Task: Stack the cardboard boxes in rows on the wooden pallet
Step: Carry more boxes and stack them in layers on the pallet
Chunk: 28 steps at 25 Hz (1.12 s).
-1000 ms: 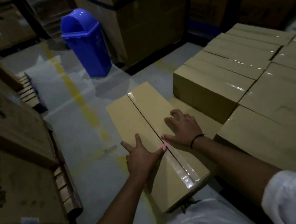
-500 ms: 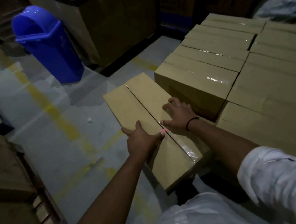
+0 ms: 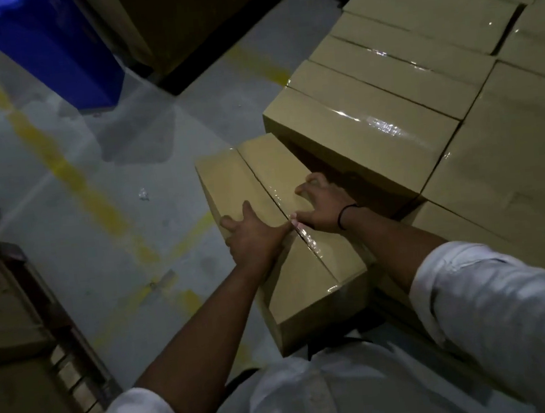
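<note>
A long taped cardboard box (image 3: pixel 255 181) lies low beside the stack of cardboard boxes (image 3: pixel 367 130) on the right, its far end tucked against the nearest stacked box. My left hand (image 3: pixel 254 238) sits on the box's top, thumb spread along the tape seam and fingers bent over its left edge. On the other side of the seam, my right hand (image 3: pixel 321 205), with a black wristband, has its fingers curled at the box's right edge, close to the stack. The wooden pallet under the boxes is hidden.
A blue bin (image 3: pixel 50 51) stands at the back left. A large dark carton (image 3: pixel 186 21) stands behind it. Another loaded pallet (image 3: pixel 20 330) fills the left edge. Grey floor with yellow lines (image 3: pixel 72 179) lies between.
The box has slid right and forward against the stack, and it sits lower. My right hand's fingers went from lying flat on top to curling at the right edge. The view swung right.
</note>
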Available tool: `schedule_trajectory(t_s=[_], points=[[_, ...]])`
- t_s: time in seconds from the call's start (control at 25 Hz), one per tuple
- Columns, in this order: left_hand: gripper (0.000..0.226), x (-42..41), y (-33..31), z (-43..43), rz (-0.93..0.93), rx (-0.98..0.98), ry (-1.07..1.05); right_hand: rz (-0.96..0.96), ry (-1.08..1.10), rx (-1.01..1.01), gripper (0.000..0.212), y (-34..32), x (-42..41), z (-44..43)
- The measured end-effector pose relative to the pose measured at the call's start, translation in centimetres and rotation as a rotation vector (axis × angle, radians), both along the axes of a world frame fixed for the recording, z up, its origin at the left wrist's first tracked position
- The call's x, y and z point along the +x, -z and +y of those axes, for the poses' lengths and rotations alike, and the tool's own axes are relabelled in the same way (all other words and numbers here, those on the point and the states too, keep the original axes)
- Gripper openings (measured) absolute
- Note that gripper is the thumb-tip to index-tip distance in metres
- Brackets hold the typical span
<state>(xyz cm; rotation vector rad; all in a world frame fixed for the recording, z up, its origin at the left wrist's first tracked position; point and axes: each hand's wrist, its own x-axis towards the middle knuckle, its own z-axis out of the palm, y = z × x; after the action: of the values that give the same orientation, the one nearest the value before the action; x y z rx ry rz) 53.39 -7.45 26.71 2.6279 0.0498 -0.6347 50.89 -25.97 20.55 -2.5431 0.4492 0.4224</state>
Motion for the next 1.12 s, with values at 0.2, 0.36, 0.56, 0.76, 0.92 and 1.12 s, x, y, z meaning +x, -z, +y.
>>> schedule_trajectory(t_s=[0.2,0.36,0.56,0.76,0.92,1.12], points=[[0.119,2.0,1.0,-0.5,0.089,0.023,-0.034,-0.031,-0.035,0.043,0.068,0.2,2.4,-0.6],[0.119,2.3,2.0,-2.5,0.189,-0.017,-0.042,-0.007,-0.065,0.017,0.074,-0.1,4.7,-2.3],[0.111,1.7,6.3,-5.3,0.326,-0.202,0.035,0.157,-0.087,-0.150,0.098,1.9,5.7,-6.5],[0.101,2.6,8.3,-6.8,0.592,-0.222,0.196,0.354,-0.066,-0.144,0.103,4.9,3.5,-5.2],[0.099,5.1,7.7,-7.3,0.568,-0.039,0.379,0.329,0.069,-0.137,0.100,5.9,1.8,-1.7],[0.090,10.5,8.3,-6.9,0.430,0.203,0.617,0.290,0.207,-0.135,0.092,5.7,0.6,1.1]])
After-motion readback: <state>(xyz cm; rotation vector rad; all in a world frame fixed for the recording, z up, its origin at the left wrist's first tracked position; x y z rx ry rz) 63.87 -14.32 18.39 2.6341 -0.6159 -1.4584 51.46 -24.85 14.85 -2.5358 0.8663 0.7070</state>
